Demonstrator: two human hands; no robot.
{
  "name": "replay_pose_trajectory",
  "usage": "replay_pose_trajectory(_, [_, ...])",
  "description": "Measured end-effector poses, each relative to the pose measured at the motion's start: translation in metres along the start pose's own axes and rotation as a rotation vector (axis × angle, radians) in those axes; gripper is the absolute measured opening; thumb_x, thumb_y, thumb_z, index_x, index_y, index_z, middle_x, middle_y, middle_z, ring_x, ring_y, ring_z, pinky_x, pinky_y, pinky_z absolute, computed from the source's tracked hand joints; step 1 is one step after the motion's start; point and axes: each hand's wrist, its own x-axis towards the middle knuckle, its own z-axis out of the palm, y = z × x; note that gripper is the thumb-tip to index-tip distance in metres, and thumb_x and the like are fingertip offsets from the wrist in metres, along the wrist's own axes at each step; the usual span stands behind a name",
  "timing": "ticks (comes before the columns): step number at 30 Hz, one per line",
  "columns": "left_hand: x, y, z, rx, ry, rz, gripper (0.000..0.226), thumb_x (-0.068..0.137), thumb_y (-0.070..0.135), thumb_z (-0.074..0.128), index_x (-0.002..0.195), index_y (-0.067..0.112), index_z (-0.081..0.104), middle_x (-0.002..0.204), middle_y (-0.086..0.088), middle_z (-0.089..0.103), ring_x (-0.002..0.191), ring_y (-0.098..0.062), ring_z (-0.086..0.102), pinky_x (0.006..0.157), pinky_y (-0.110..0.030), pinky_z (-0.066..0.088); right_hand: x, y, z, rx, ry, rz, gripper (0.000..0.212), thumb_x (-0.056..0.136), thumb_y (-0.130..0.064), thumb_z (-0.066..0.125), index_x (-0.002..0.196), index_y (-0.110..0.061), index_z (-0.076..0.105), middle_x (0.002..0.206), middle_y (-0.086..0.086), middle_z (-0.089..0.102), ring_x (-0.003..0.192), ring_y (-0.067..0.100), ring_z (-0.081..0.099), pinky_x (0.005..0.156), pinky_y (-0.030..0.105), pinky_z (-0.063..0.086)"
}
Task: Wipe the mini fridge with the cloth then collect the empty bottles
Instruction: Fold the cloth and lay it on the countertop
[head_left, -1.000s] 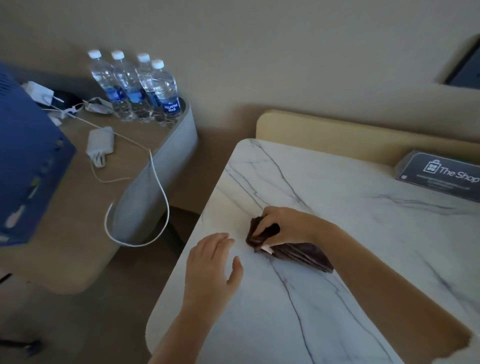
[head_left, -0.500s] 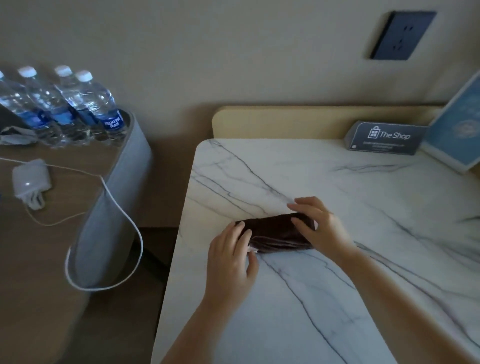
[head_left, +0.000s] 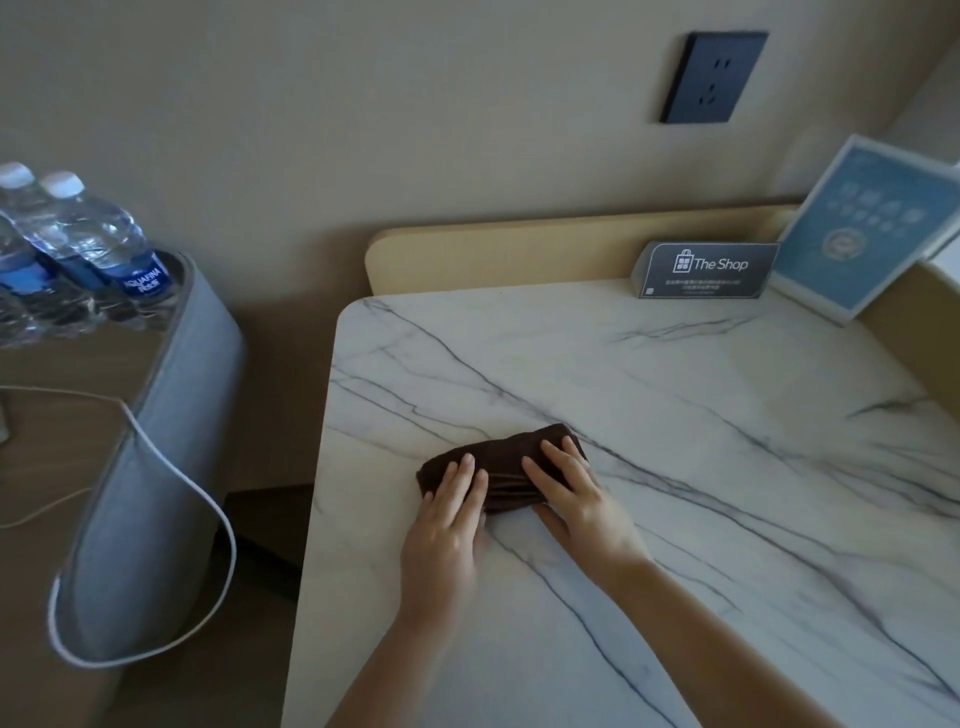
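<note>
A folded dark brown cloth (head_left: 501, 460) lies on the white marble top (head_left: 675, 467), near its left side. My left hand (head_left: 449, 514) rests flat on the cloth's left part, fingers spread. My right hand (head_left: 574, 499) grips the cloth's right part, fingers on top and thumb under its near edge. Clear water bottles (head_left: 98, 244) with white caps and blue labels stand upright at the far left on a lower wooden side table (head_left: 62, 467). The bottles look filled. No mini fridge body is in view.
A white cable (head_left: 208, 499) loops over the side table's grey curved edge (head_left: 156, 467). At the back of the marble top stand a dark "The Shop" sign (head_left: 709, 270) and a blue card (head_left: 872, 228). A dark wall socket (head_left: 714, 78) sits above.
My view has swung right, pushing the bottles to the left edge. My left hand moved onto the cloth. Both hands now press on it, side by side.
</note>
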Motion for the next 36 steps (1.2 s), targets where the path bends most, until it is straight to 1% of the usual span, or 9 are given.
replay_pose_trajectory(3, [0.018, -0.008, 0.004, -0.047, 0.046, -0.004, 0.041, 0.07, -0.001, 0.075, 0.11, 0.006, 0.067, 0.123, -0.008, 0.061, 0.109, -0.024, 0.061, 0.076, -0.037, 0.056, 0.014, 0.007, 0.007, -0.027, 0.039, -0.002, 0.047, 0.066, 0.002, 0.078, 0.111, -0.003, 0.066, 0.116, 0.026, 0.06, 0.112, 0.049, 0.051, 0.065, 0.052, 0.057])
replay_pose_trajectory(8, [0.057, -0.028, 0.017, -0.095, 0.079, -0.001, 0.042, 0.065, -0.006, 0.077, 0.104, 0.006, 0.07, 0.117, -0.007, 0.064, 0.105, -0.021, 0.062, 0.075, -0.033, 0.056, 0.051, 0.027, 0.021, -0.03, 0.088, 0.008, 0.047, 0.06, 0.004, 0.082, 0.105, -0.003, 0.069, 0.111, 0.026, 0.063, 0.105, 0.049, 0.056, 0.061, 0.049, 0.057])
replay_pose_trajectory(12, [0.095, -0.046, 0.033, -0.116, 0.089, -0.023, 0.041, 0.067, -0.004, 0.077, 0.105, 0.007, 0.07, 0.117, -0.006, 0.064, 0.106, -0.02, 0.062, 0.078, -0.035, 0.056, 0.09, 0.047, 0.031, -0.023, 0.109, 0.013, 0.047, 0.06, 0.003, 0.082, 0.105, -0.004, 0.069, 0.11, 0.025, 0.063, 0.105, 0.048, 0.056, 0.062, 0.049, 0.057])
replay_pose_trajectory(16, [0.137, -0.062, 0.05, -0.129, 0.113, -0.056, 0.039, 0.068, -0.003, 0.077, 0.104, 0.009, 0.07, 0.116, -0.004, 0.065, 0.107, -0.016, 0.06, 0.081, -0.029, 0.053, 0.133, 0.064, 0.043, -0.028, 0.144, 0.032, 0.046, 0.056, 0.002, 0.084, 0.1, -0.003, 0.071, 0.105, 0.026, 0.065, 0.099, 0.05, 0.058, 0.056, 0.049, 0.057])
replay_pose_trajectory(18, [0.158, -0.07, 0.057, -0.134, 0.114, -0.071, 0.038, 0.069, -0.003, 0.076, 0.105, 0.009, 0.07, 0.116, -0.004, 0.065, 0.107, -0.017, 0.061, 0.082, -0.029, 0.053, 0.153, 0.071, 0.048, -0.04, 0.158, 0.041, 0.046, 0.056, 0.002, 0.084, 0.1, -0.003, 0.071, 0.104, 0.026, 0.065, 0.098, 0.05, 0.059, 0.054, 0.049, 0.056])
replay_pose_trajectory(24, [0.213, -0.095, 0.078, -0.134, 0.119, -0.092, 0.037, 0.071, -0.002, 0.074, 0.106, 0.008, 0.069, 0.116, -0.005, 0.065, 0.107, -0.019, 0.061, 0.083, -0.028, 0.052, 0.211, 0.091, 0.062, -0.047, 0.165, 0.068, 0.042, 0.06, 0.002, 0.082, 0.1, -0.002, 0.07, 0.104, 0.028, 0.065, 0.098, 0.051, 0.058, 0.057, 0.053, 0.054])
replay_pose_trajectory(28, [0.239, -0.108, 0.087, -0.115, 0.133, -0.098, 0.036, 0.071, -0.003, 0.074, 0.105, 0.008, 0.07, 0.115, -0.005, 0.066, 0.105, -0.018, 0.062, 0.087, -0.019, 0.043, 0.239, 0.101, 0.069, -0.051, 0.164, 0.072, 0.041, 0.061, 0.003, 0.081, 0.1, -0.001, 0.07, 0.104, 0.03, 0.064, 0.098, 0.053, 0.058, 0.061, 0.055, 0.054])
replay_pose_trajectory(31, [0.253, -0.116, 0.092, -0.117, 0.128, -0.085, 0.036, 0.071, -0.005, 0.072, 0.105, 0.008, 0.069, 0.115, -0.005, 0.065, 0.109, -0.02, 0.059, 0.088, -0.018, 0.041, 0.251, 0.104, 0.074, -0.07, 0.169, 0.079, 0.042, 0.059, 0.003, 0.082, 0.099, 0.0, 0.07, 0.101, 0.03, 0.065, 0.095, 0.053, 0.059, 0.06, 0.056, 0.054])
replay_pose_trajectory(36, [0.256, -0.124, 0.092, -0.137, 0.1, -0.05, 0.038, 0.073, -0.003, 0.072, 0.108, 0.008, 0.068, 0.118, -0.005, 0.064, 0.113, -0.016, 0.054, 0.091, -0.018, 0.04, 0.252, 0.105, 0.079, -0.081, 0.154, 0.085, 0.043, 0.057, 0.002, 0.084, 0.099, -0.001, 0.071, 0.1, 0.03, 0.065, 0.094, 0.052, 0.06, 0.058, 0.056, 0.055])
